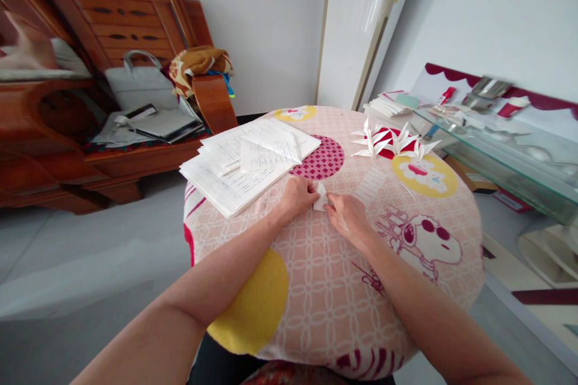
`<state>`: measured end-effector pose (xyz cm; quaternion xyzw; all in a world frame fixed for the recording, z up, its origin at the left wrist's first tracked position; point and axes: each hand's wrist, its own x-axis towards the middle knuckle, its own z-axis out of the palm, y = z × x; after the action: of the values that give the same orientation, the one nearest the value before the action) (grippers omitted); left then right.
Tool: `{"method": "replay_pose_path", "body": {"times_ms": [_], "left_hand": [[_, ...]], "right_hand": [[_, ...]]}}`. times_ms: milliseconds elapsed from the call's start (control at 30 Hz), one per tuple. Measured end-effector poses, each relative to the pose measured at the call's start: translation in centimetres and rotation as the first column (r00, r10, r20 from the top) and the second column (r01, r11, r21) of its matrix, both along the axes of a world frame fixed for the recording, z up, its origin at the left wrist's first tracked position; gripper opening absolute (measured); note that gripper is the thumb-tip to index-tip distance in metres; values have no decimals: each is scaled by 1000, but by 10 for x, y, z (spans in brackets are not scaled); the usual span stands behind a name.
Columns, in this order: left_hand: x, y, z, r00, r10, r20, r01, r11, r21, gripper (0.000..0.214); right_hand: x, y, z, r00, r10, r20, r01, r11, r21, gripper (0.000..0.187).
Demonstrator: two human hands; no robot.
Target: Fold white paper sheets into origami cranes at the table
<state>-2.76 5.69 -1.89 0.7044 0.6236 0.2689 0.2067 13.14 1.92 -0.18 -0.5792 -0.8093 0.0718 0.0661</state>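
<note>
My left hand and my right hand meet in the middle of a round table covered with a pink cartoon-print cloth. Both pinch a small folded piece of white paper that lies on the cloth between them. My fingers are curled over the paper's edges and hide part of it. A stack of printed white sheets lies just behind my left hand. Several folded white paper cranes stand at the table's far right side.
A wooden bench on the left holds a grey bag, papers and a bundled cloth. A white upright appliance stands by the back wall. A glass shelf with papers and small items runs along the right.
</note>
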Motion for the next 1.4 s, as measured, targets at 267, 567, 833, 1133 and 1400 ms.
{"method": "replay_pose_path", "body": {"times_ms": [267,567,833,1133,1400], "left_hand": [[-3,1,-3,999,-19,36,19,1000,5,16],[-2,-1,-4,1000,-19,21,19,1000,10,14],[-1,-4,-10,994,-100,42,94,987,127,9],[0,-4,-21,963,-241,-119,265,924,276,15],[-14,-12,-19,950,-302,-76,311,921,236,10]], "right_hand": [[2,1,2,998,-24,-50,23,999,-22,17],[5,4,-2,988,-29,-152,28,1000,-6,28],[6,7,1,994,42,-105,-47,998,-40,22],[6,12,-4,988,-6,-154,-5,998,-67,25],[7,13,0,978,-34,-204,11,993,-116,27]]}}
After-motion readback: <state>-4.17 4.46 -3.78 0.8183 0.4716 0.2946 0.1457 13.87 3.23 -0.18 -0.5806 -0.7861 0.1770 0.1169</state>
